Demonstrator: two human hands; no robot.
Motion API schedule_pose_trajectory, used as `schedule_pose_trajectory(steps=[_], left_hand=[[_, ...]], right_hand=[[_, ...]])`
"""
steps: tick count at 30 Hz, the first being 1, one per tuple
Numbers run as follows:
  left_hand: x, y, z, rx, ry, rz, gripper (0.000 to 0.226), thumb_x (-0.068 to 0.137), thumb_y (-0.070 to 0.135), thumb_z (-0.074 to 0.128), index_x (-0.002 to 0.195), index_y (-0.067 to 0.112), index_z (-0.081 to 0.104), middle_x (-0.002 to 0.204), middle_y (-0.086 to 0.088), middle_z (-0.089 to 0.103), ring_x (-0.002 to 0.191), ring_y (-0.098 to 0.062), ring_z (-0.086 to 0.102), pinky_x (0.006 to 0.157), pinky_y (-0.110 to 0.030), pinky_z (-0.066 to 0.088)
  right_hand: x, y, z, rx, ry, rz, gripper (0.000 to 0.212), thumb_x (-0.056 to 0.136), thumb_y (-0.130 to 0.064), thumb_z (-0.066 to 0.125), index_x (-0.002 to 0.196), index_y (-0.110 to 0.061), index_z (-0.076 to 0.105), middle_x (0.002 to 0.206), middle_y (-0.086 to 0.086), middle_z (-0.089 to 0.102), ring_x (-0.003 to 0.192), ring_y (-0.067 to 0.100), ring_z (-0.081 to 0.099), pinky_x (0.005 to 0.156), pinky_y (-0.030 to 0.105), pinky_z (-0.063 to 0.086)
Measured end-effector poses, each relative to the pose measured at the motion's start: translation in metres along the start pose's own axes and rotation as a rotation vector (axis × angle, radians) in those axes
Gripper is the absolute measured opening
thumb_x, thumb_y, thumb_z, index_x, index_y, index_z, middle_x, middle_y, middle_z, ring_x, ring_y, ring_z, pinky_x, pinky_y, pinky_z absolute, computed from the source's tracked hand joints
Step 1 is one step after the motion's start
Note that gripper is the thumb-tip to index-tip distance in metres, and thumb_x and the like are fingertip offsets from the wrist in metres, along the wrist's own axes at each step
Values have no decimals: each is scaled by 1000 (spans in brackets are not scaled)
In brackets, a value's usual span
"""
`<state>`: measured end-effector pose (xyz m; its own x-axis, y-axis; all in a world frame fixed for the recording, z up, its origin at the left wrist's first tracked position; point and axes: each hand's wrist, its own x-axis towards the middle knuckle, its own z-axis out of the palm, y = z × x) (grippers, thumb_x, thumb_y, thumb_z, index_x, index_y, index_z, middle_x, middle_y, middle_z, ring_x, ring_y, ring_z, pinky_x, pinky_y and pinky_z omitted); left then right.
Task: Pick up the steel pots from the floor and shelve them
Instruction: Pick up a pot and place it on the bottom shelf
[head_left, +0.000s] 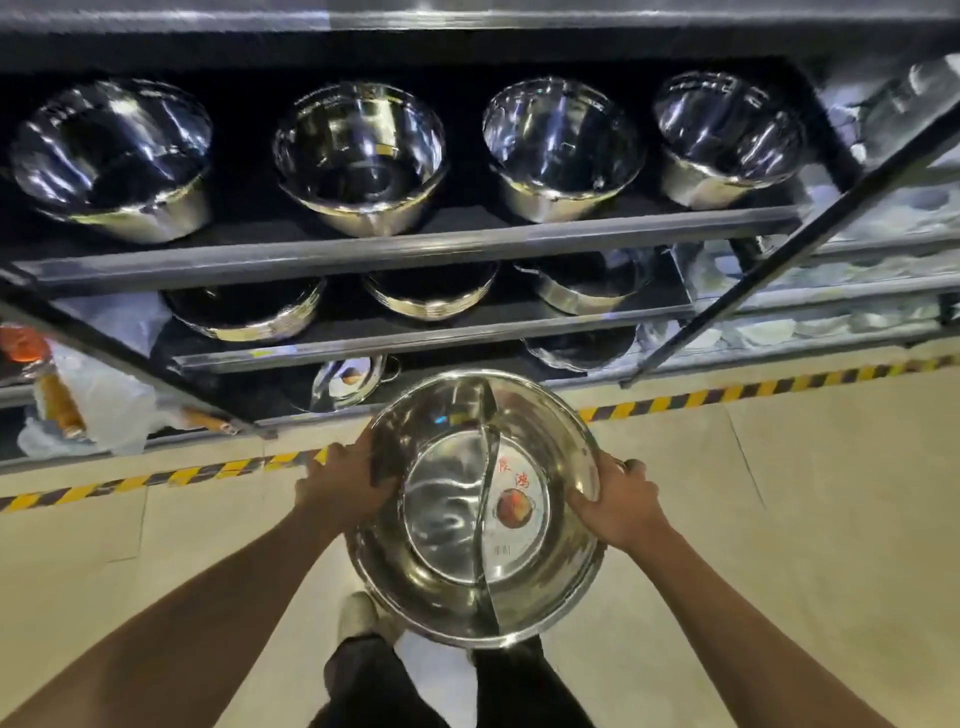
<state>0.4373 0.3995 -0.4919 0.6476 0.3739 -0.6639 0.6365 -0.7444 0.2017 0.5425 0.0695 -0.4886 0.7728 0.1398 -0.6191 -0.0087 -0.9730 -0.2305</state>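
Note:
A wide steel pot (447, 519) with a curved divider and a red-lettered sticker inside is held in front of me above the floor. My left hand (345, 486) grips its left rim and my right hand (615, 506) grips its right rim. Ahead stands the dark metal shelf (405, 247). Several steel pots (358, 156) sit in a row on its upper level. More pots (244, 309) rest on the level below, and a divided pot (345, 382) lies on the lowest level just beyond the held one.
Yellow-and-black hazard tape (156, 475) runs along the floor at the shelf's foot. White plastic bags (104, 400) and orange items lie at the lower left. Stacks of white dishes (831, 322) fill the shelves to the right. My feet show below the pot.

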Motion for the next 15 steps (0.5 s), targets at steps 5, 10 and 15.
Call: schedule_pose_trajectory(steps=[5, 10, 15], left_hand=[[62, 28, 35, -45, 5, 10, 78, 87, 62, 51, 154, 38, 17, 135, -21, 48, 128, -50, 41, 103, -58, 40], [166, 32, 86, -75, -32, -72, 75, 86, 60, 56, 149, 27, 30, 132, -25, 51, 121, -50, 50, 100, -55, 44], [299, 20, 150, -11, 7, -92, 74, 83, 69, 48, 144, 32, 29, 124, -23, 53, 117, -50, 52, 94, -51, 43]], right_hand=[[82, 29, 5, -5, -34, 31, 78, 88, -52, 60, 155, -31, 26, 141, 23, 36, 130, 51, 36, 104, 50, 38], [189, 40, 53, -85, -46, -17, 76, 91, -49, 59, 155, -26, 25, 138, 24, 37, 122, 50, 40, 101, 49, 39], [328, 53, 125, -138, -11, -66, 66, 90, -48, 61, 147, -25, 35, 143, 24, 33, 125, 51, 38, 98, 51, 42]])
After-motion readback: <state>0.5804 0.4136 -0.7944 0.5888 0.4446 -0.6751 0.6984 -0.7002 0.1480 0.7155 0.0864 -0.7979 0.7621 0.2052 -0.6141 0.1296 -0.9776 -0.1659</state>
